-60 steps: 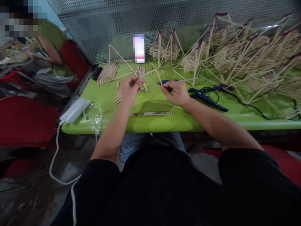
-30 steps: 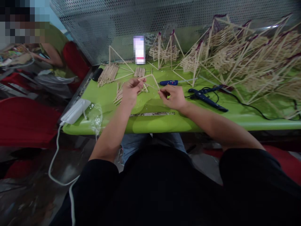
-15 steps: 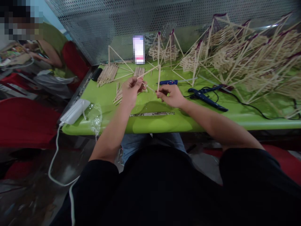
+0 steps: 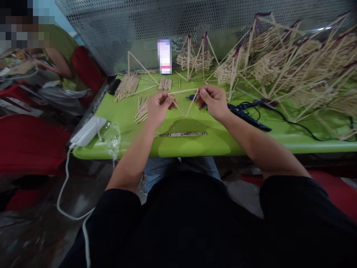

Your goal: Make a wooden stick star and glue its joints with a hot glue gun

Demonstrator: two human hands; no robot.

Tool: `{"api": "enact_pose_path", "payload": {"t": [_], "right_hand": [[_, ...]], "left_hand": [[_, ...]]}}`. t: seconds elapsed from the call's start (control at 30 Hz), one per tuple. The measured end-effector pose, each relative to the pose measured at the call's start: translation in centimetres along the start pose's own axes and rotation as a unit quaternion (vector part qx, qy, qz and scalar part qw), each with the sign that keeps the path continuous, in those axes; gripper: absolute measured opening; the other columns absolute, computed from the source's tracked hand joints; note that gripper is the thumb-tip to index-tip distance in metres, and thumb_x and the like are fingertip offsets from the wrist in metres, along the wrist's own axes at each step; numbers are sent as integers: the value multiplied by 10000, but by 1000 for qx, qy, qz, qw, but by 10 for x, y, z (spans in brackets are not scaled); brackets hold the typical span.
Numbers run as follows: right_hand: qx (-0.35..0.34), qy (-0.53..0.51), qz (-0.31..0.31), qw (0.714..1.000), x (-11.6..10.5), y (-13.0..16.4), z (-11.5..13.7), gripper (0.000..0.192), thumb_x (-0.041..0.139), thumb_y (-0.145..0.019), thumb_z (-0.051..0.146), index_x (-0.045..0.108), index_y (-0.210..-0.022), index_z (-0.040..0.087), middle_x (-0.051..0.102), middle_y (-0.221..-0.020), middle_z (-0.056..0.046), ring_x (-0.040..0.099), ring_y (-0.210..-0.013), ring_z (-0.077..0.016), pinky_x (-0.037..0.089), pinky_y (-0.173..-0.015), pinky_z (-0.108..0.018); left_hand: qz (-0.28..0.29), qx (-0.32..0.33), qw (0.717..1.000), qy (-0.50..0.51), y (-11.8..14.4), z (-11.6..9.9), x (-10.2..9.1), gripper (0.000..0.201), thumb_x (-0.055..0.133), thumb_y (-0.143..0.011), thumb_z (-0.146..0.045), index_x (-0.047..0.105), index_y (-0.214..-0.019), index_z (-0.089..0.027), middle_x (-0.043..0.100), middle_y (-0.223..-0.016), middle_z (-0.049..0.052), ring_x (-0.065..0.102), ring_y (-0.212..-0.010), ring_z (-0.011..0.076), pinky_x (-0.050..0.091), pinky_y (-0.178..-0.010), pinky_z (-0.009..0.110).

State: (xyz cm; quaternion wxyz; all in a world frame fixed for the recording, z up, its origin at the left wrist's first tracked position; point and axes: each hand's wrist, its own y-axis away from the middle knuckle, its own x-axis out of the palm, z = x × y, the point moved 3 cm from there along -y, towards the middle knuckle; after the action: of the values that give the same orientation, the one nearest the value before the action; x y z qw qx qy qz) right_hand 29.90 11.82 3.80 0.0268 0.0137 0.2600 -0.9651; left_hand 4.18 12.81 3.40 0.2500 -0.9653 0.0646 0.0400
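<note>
Left hand [image 4: 157, 108] and right hand [image 4: 214, 100], fingers pinched on top corners of stick triangle [image 4: 185, 100], held point-down above green counter [image 4: 195, 141]. Blue glue gun [image 4: 247, 116] just right of right hand. Loose stick bundle [image 4: 126, 86] far left.

Black short-sleeved shirt, bare forearms, blue jeans at the knees

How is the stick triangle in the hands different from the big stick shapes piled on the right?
The stick triangle is flat and bare, pinched at its top corners by the left hand and right hand. The big stick shapes are tall pyramids with stick layers inside and dark purple tips, resting on the green table. Both are pale thin sticks.
</note>
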Motion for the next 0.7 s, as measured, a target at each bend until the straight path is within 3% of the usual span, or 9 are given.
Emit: {"api": "enact_pose_path", "payload": {"t": [0.17,0.4,0.57,0.7], "right_hand": [[-10,34,-17,999,3,4,4,562,782,-925,807,739,-854,251,710,-670,3,549,-466,-103,474,-422,-261],[14,51,-45,998,-1,5,1,360,844,-984,522,760,-789,232,671,-615,1,492,-445,-85,401,-404,-240],[2,28,-39,999,-1,7,5,371,846,-981,530,764,-779,231,675,-606,4,501,-428,-77,416,-399,-233],[-10,14,-40,999,0,9,10,442,860,-958,605,735,-758,232,673,-604,-3,512,-426,-83,429,-391,-239]], "left_hand": [[29,21,999,-20,1,1,2,291,821,-1048,-500,825,-1030,-210,848,-933,70,810,-768,143,685,-726,281],[42,18,999,-22,3,-2,4,127,833,-1054,-339,835,-1027,-215,854,-932,68,811,-754,136,677,-699,263],[46,11,999,19,1,0,1,179,834,-1052,-393,841,-1098,-220,865,-1000,82,832,-783,158,689,-704,288],[23,-19,1000,-6,1,-2,-1,172,796,-1081,-394,850,-1048,-233,858,-1002,82,828,-786,152,677,-699,284]]}}
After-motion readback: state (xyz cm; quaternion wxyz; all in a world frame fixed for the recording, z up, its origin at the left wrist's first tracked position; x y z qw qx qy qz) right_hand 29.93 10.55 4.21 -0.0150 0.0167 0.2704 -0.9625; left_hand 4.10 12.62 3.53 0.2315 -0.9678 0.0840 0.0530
